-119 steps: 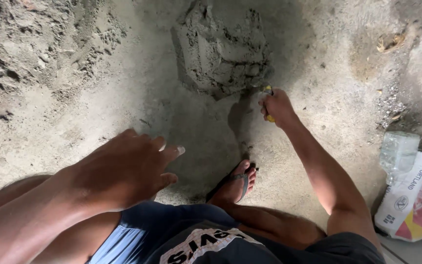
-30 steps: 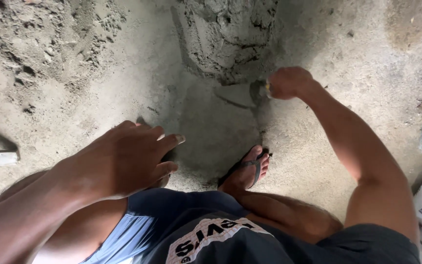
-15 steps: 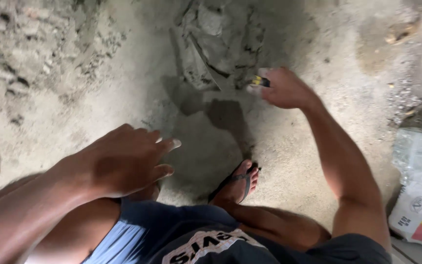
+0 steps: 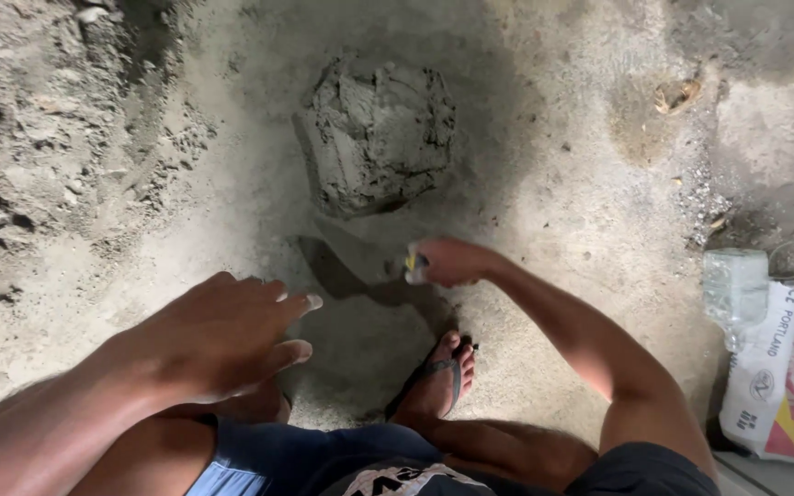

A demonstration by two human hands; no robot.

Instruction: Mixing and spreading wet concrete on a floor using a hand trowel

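The handle of the trowel (image 4: 360, 257) is covered by the closed fingers of the right hand (image 4: 448, 262), so only a yellow tip is seen. The left forearm (image 4: 29, 432) is cut off by the left and lower edges. The printed bag (image 4: 783, 377) is cut by the right edge, and its lower corner is lost. The foot (image 4: 434, 386) under the left hand (image 4: 218, 335) is mostly hidden. The shorts (image 4: 323, 464) are cut by the bottom edge.

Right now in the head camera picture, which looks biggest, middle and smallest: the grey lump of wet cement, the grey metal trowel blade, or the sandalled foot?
1. Grey lump of wet cement
2 and 3. Grey metal trowel blade and sandalled foot look about alike; unsure.
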